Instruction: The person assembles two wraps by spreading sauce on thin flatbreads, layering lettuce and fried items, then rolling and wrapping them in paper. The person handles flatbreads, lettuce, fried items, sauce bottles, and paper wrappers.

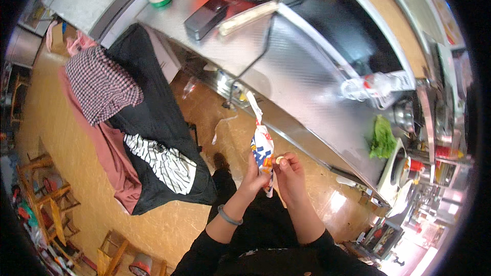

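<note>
Near the centre of the frame, one patterned white packet (262,149) lies between the person's two hands, long axis running roughly top to bottom, its upper end leaning left; the left hand (251,178), nearer, grips its lower part. The right hand (290,178), just beside it, pinches one small pale piece (279,159); one leafy green (382,137) lies at the right

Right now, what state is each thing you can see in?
Left hand: closed around packet
Packet: wrinkled; sealed or open unclear
Right hand: pinching small pale piece
Leafy greens: loose, unwrapped
Clear plastic: crumpled
Striped cloth: wrinkled
Checked cloth: draped over black cloth
</note>
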The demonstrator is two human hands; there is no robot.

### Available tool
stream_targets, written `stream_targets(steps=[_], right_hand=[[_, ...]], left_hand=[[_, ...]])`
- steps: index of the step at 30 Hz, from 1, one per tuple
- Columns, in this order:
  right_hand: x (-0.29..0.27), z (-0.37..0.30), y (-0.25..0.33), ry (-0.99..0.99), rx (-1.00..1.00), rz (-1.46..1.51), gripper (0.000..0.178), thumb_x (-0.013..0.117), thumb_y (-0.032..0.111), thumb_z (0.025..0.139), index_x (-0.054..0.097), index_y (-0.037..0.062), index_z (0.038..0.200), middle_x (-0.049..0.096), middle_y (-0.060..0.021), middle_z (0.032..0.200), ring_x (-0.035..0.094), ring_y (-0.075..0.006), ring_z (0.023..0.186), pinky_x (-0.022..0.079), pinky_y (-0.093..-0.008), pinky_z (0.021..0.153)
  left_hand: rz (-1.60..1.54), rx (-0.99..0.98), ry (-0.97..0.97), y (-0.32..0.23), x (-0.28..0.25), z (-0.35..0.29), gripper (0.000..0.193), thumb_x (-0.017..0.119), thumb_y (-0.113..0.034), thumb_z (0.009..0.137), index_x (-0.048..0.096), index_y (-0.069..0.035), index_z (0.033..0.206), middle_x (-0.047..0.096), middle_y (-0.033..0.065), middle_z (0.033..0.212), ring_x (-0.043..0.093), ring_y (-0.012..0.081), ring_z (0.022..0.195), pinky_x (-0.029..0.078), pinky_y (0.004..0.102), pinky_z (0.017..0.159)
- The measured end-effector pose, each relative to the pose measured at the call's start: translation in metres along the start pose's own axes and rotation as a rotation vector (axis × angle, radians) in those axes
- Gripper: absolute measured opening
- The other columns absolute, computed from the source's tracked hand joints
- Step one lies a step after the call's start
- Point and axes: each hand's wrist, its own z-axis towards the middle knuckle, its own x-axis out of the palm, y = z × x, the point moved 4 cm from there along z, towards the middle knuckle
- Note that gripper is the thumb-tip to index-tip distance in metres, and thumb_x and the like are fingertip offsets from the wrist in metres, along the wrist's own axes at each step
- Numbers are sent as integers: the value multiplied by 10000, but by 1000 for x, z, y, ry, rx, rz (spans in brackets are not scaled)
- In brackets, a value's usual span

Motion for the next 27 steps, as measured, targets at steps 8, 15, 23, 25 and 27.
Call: stream_targets(steps=[8, 15, 23, 25, 27], right_hand=[[-53, -67, 115, -104, -328, 206, 59, 551, 17, 873, 521, 53, 909, 603, -68, 888, 572, -163, 839, 462, -301, 810], [-130, -168, 209, -120, -416, 264, 56, 579, 97, 873, 544, 86, 915, 608, -41, 911, 562, -174, 922, 424, -319, 858], [-209, -283, 285, -188, -621, 138, 40, 609, 44, 841, 570, 45, 851, 564, -8, 928, 518, -90, 863, 412, -236, 800], [-222, -295, 292, -254, -632, 97, 48, 614, 46, 839, 568, 43, 850, 557, -1, 911, 512, -80, 838, 413, -224, 766], [-232, -301, 295, -326, -647, 53, 46, 611, 45, 842, 565, 43, 848, 543, 13, 882, 499, -60, 795, 410, -203, 710]], left_hand=[[-407, -119, 339, 10, 145, -34, 545, 373, -76, 882, 201, -50, 1399, 407, 139, 1317, 392, 255, 1229, 293, 393, 1042], [-76, -278, 521, 73, 263, -78, 437, 516, -96, 871, 371, -12, 1275, 525, 109, 1166, 526, 215, 1064, 419, 371, 934], [41, -116, 591, 141, 380, -119, 377, 514, -15, 865, 381, -57, 1216, 541, 78, 1072, 544, 177, 985, 443, 334, 883], [54, -121, 607, 152, 399, -129, 387, 532, -19, 863, 380, -62, 1216, 540, 72, 1073, 541, 167, 983, 438, 328, 885], [67, -149, 660, 159, 415, -131, 530, 549, 21, 849, 294, -91, 1300, 505, 24, 1062, 517, 101, 947, 431, 256, 839]])
